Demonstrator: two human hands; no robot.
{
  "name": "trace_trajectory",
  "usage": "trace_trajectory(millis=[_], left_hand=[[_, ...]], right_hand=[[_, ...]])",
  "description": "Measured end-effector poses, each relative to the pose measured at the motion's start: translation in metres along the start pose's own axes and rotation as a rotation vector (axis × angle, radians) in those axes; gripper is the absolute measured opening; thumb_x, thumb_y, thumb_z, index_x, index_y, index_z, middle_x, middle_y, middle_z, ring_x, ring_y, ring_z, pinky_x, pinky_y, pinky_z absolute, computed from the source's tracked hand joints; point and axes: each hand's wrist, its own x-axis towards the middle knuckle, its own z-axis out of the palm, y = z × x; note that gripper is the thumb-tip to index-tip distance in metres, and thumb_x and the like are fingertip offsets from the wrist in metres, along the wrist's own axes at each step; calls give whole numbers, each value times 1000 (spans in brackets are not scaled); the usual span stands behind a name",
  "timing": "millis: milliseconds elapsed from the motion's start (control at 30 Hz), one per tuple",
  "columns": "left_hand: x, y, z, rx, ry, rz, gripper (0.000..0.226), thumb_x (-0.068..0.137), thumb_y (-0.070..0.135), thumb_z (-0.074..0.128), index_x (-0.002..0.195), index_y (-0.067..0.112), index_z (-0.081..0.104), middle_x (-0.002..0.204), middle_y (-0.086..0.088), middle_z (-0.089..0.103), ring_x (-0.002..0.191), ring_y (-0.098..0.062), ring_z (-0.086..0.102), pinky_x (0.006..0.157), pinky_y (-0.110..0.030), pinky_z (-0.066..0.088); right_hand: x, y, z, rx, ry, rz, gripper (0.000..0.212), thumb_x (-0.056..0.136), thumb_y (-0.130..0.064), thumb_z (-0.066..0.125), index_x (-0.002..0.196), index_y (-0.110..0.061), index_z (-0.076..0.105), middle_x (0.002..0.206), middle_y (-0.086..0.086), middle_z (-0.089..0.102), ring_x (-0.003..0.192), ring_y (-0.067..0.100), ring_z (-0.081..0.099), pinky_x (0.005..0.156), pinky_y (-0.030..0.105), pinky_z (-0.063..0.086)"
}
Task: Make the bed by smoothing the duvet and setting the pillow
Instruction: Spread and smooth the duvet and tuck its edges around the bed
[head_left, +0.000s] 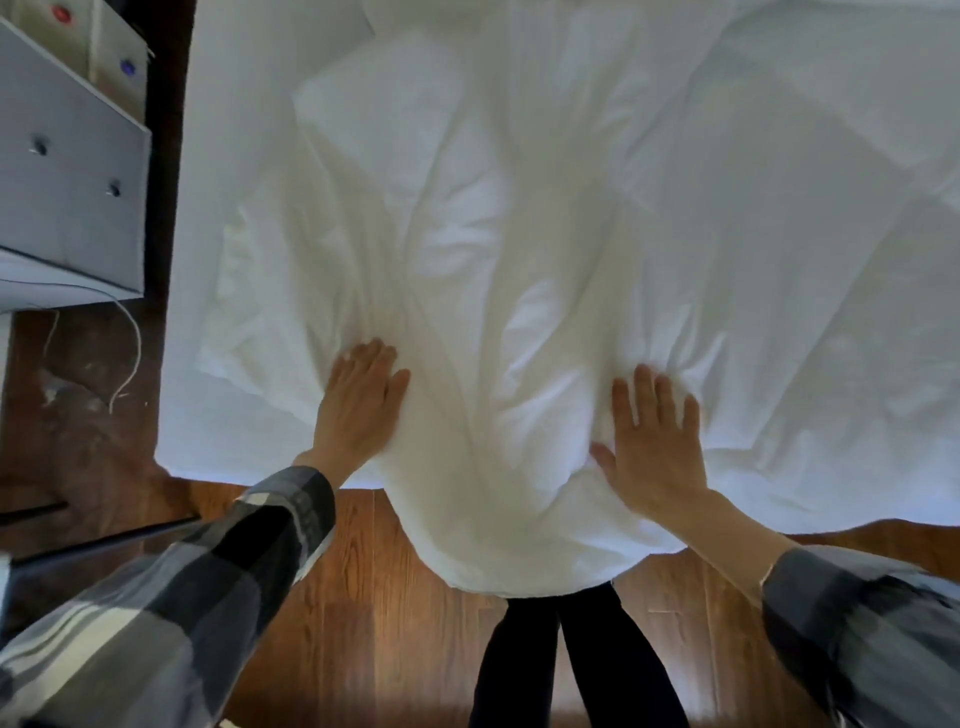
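Observation:
A white duvet (597, 218) covers the bed, creased in long folds down the middle, and a lobe of it hangs over the near edge toward my legs. My left hand (358, 402) lies flat on the duvet near the left part of the near edge, fingers straight. My right hand (654, 441) presses flat on the duvet to the right of the hanging lobe, fingers straight and thumb spread. A rectangular bulge at the upper left of the bed may be a pillow (379, 104); whether it lies under the duvet I cannot tell.
A grey set of drawers (72, 182) with small knobs stands left of the bed, with boxes on top. A white cable (130, 353) trails onto the wooden floor (363, 597) beside it. My dark-trousered legs (571, 660) stand against the bed's near edge.

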Motion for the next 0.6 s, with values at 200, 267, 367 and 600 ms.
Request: trace_trajectory(millis=[200, 267, 367, 600], left_hand=[[3, -10, -31, 28, 316, -8, 42, 103, 8, 40, 145, 4, 44, 156, -20, 39, 145, -37, 35, 120, -50, 28], [12, -24, -43, 27, 362, -135, 56, 97, 2, 48, 151, 7, 33, 160, -20, 31, 147, -38, 29, 121, -53, 26], [22, -49, -53, -127, 325, -445, 89, 94, 29, 69, 159, 9, 11, 165, -17, 19, 151, -37, 20, 122, -56, 19], [54, -111, -43, -596, 306, -896, 126, 66, 73, 78, 154, 4, 19, 154, -16, 36, 141, -40, 35, 116, -55, 31]], right_hand=[[19, -78, -63, 420, 412, -142, 68, 99, -37, 43, 151, 1, 23, 162, 19, 14, 150, 32, 15, 121, 51, 14], [30, -104, -59, 311, 221, -260, 81, 97, -56, 32, 156, -5, 12, 164, 18, 4, 152, 31, 4, 122, 49, 6], [45, -112, -33, 61, -152, -238, 101, 87, -75, 33, 157, -14, -7, 163, 14, -20, 151, 29, -15, 121, 48, -5], [55, -127, -32, 121, -231, -156, 95, 88, -77, 18, 156, -18, -11, 163, 8, -23, 150, 26, -18, 121, 50, -5]])
